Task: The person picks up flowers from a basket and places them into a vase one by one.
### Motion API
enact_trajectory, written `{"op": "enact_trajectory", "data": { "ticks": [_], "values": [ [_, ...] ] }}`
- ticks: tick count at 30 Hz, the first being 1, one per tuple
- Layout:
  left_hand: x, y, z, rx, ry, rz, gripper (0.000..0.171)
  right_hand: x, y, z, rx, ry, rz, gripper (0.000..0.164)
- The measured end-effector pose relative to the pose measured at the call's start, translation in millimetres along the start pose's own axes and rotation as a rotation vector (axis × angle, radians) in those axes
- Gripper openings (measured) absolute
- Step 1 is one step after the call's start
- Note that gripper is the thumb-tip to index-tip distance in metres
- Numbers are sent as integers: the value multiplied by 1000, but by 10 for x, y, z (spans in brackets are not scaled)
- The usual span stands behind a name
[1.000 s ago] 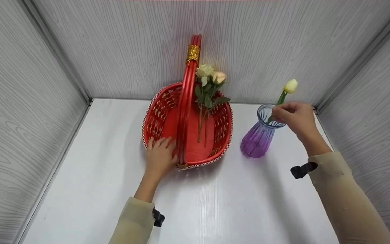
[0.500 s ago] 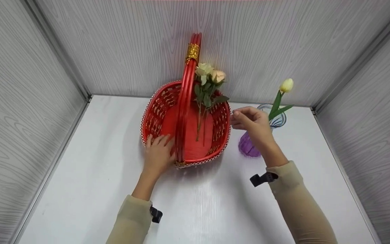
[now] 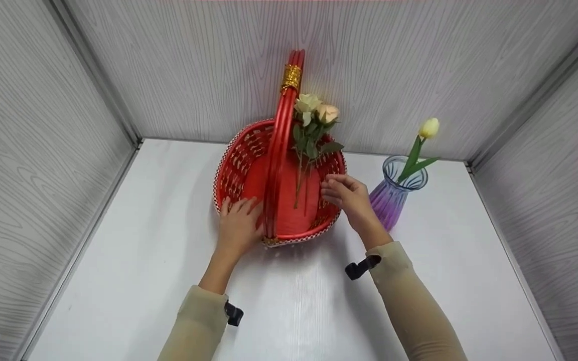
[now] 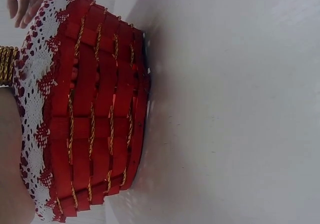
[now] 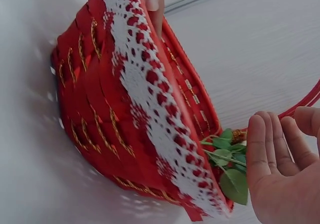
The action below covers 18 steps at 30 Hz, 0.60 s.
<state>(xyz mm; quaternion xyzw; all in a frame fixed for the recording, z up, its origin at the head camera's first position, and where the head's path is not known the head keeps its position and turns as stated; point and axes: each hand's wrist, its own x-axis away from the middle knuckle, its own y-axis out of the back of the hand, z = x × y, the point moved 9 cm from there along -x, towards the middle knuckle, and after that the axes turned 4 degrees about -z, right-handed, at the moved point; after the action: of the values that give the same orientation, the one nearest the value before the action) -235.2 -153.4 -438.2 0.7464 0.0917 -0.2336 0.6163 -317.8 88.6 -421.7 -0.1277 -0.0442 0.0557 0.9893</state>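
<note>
The red woven basket (image 3: 230, 165) has a tall arched handle and lace along its rim. At the near-left rim, beside the handle's base, my left hand (image 3: 239, 225) holds the basket with its fingers over the edge. My right hand (image 3: 351, 198) overlaps the right side of the basket in the head view, fingers loosely bent and nothing in them. A cream rose (image 3: 308, 103) and a peach rose (image 3: 327, 114) lean in the basket, stems down. To the right, a pale yellow tulip (image 3: 429, 128) stands tilted in a blue-to-purple glass vase (image 3: 388, 201).
All this stands on a white table (image 3: 289, 306). A grey wood-grain panel (image 3: 208, 65) rises behind it, with similar panels at left and right. Gold wrap (image 3: 292, 77) circles the handle, which reaches high in front of the back panel.
My right hand has let go of the tulip in the vase and moved left to the basket's right side. The tulip leans in the vase. My left hand stays at the rim.
</note>
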Motion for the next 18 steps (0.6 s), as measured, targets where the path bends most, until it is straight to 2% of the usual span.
{"op": "enact_trajectory", "data": {
  "ticks": [12,18],
  "values": [
    [24,-77,-6,2,33,30,47,-197,-255,-374,-178,-144,-60,39],
    [5,-36,34,6,44,41,49,-301,-315,-429,-232,-184,-57,42]
  ]
}}
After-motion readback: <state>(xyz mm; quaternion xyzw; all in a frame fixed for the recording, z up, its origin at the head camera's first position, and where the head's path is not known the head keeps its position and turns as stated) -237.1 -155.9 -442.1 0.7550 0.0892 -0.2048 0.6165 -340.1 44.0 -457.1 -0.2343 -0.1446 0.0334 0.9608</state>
